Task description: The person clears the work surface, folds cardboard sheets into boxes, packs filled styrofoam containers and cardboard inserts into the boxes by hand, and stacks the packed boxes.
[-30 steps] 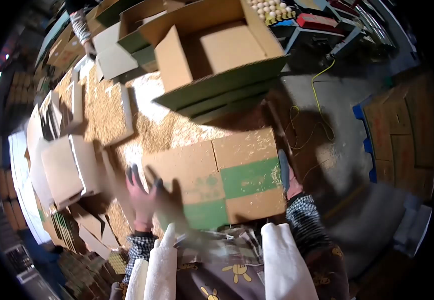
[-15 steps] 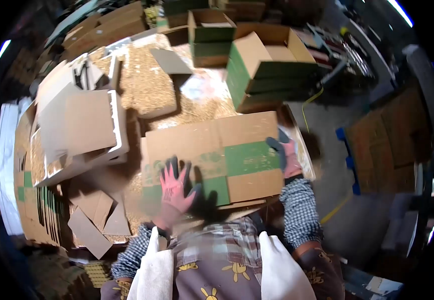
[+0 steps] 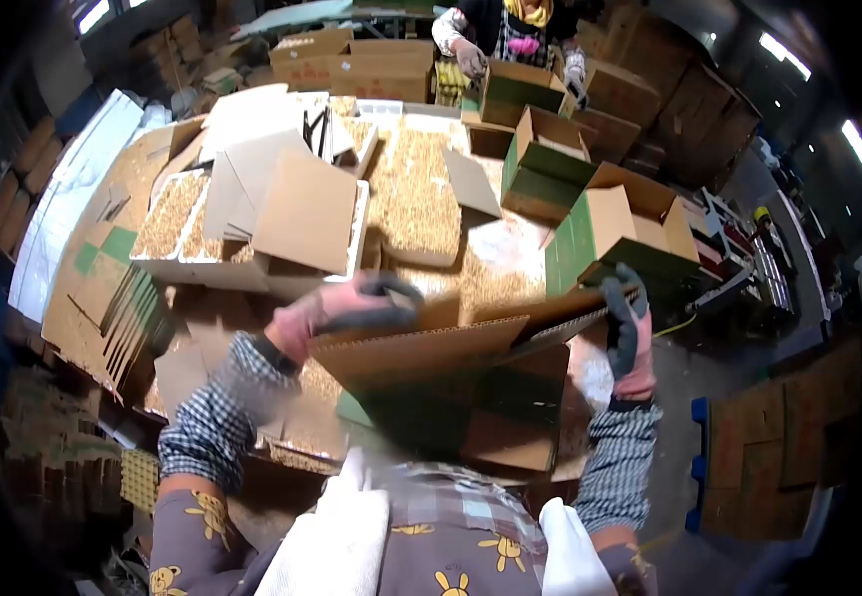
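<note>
A brown and green cardboard box (image 3: pixel 431 368) stands partly unfolded in front of my body, its flaps raised and its inside in shadow. My right hand (image 3: pixel 631 333), in a pink and grey glove, grips the box's upper right edge, fingers over the top. At the upper left of the box is my left hand (image 3: pixel 346 308), gloved the same way and smeared by motion. Its fingers are curved and apart, with a gap between them; I see no cardboard pinched there.
Trays of small tan pieces (image 3: pixel 416 194) cover the table, with loose cardboard sheets (image 3: pixel 307 209) on the left. Open green and brown boxes (image 3: pixel 620 233) line the right side. Across the table, a co-worker's gloved hand (image 3: pixel 470 60) touches another box (image 3: pixel 520 94). Stacked cartons (image 3: pixel 779 447) stand lower right.
The cardboard lay flat under both hands and is now lifted and partly opened into a box. My left hand has moved up from its face. The view has tilted up, bringing in the co-worker.
</note>
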{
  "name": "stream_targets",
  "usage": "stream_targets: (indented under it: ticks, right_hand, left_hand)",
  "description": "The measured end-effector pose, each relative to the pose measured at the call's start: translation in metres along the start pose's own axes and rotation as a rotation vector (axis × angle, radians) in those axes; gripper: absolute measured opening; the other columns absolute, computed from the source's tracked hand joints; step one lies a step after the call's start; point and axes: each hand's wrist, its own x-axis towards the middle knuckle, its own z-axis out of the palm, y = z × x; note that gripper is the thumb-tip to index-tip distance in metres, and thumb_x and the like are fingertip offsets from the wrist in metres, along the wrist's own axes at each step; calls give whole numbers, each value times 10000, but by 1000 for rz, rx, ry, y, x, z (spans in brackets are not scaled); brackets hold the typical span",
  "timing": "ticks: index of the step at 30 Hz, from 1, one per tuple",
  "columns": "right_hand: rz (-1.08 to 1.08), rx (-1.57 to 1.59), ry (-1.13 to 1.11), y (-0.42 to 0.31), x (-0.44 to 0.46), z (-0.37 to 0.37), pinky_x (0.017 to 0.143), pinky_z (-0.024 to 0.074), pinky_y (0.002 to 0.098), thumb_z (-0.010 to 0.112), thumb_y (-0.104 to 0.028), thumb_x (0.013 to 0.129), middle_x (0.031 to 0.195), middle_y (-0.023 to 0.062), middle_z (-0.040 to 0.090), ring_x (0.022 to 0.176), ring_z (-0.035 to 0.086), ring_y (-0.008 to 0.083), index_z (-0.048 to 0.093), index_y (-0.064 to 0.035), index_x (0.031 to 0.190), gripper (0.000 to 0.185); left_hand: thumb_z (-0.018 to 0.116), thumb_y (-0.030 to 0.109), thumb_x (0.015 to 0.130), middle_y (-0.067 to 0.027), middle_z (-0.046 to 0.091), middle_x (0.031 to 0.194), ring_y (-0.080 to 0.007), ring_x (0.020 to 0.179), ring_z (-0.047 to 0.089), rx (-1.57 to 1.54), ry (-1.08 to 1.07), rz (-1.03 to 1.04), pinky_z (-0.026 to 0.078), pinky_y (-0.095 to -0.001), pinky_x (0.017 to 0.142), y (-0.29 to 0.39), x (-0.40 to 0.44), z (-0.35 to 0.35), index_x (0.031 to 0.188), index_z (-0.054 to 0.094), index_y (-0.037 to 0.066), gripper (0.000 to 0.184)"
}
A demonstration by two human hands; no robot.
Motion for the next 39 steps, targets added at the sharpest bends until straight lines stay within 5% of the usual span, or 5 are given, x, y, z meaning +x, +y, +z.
stream_targets:
  ticks: [11,21,33,35,39]
  right_hand:
    - [-590,-1376,-31,48,-6,81,1141,159,513,762,-247,665,1440,139,339,1378,240,365,417,-85,1375,806]
    - [-378,-1558,-581,10,-93,86,1120,193,518,762,-552,566,1393,217,401,1324,333,392,420,-40,1370,1013]
    - [-271,-1173,-212,76,-111,33,1071,347,364,515,-162,929,1348,165,516,1198,518,245,451,24,1362,475]
    - [-128,316,-95,34,-94,53,1133,261,380,542,-180,915,1468,152,385,1329,398,254,343,11,1436,589]
    - [-52,-1249,-357,35,-75,91,1122,262,420,675,-238,787,1424,176,397,1337,351,332,382,-17,1410,723]
  left_hand:
    - [733,279,683,-130,475,1333,-348,1287,395,1932,-48,604,342,-590,991,-34,-5,19,1256,587,298,591]
    - [647,179,878,-202,418,1406,-254,1331,380,-144,335,160,392,-327,1029,-102,28,19,1441,348,68,647]
    - [636,88,723,-129,546,960,-318,862,603,1250,170,833,530,-379,671,-16,-5,80,1006,622,146,289]
    - [524,119,813,-89,578,870,-267,724,627,1351,-92,956,526,-362,635,-74,20,103,888,601,103,109]
    - [614,200,741,-81,591,940,-230,907,592,839,-206,927,477,-369,803,-79,6,110,997,635,114,271]
